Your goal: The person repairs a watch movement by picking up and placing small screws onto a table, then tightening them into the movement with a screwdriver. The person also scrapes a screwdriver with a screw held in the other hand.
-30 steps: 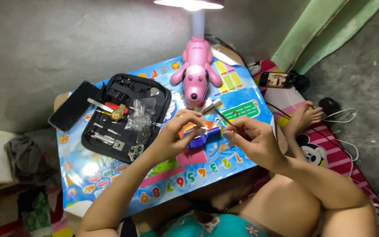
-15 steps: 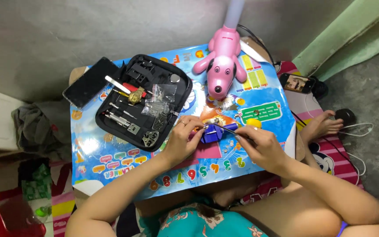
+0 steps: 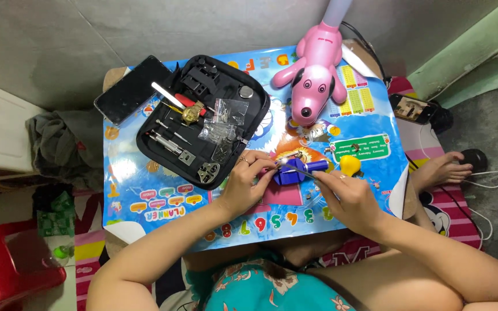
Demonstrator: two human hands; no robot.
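My left hand (image 3: 248,183) rests on a small blue tool block (image 3: 298,170) at the middle of the colourful low table (image 3: 145,190), its fingertips pinching at the block's left end. My right hand (image 3: 346,196) holds a thin metal tool (image 3: 298,168) like a pen, tip pointed at the same spot on the block. What lies under the fingertips is too small to make out. A yellow round piece (image 3: 350,166) sits just right of the block.
An open black tool case (image 3: 203,118) with small screwdrivers, a gold watch and plastic bags lies behind my left hand. A dark phone (image 3: 132,89) sits at the table's far left corner. A pink dog-shaped lamp (image 3: 313,78) stands at the back. Another phone (image 3: 412,107) lies off the right edge.
My hands have come down from above the table onto the blue block. The view has shifted, so the table sits more to the right.
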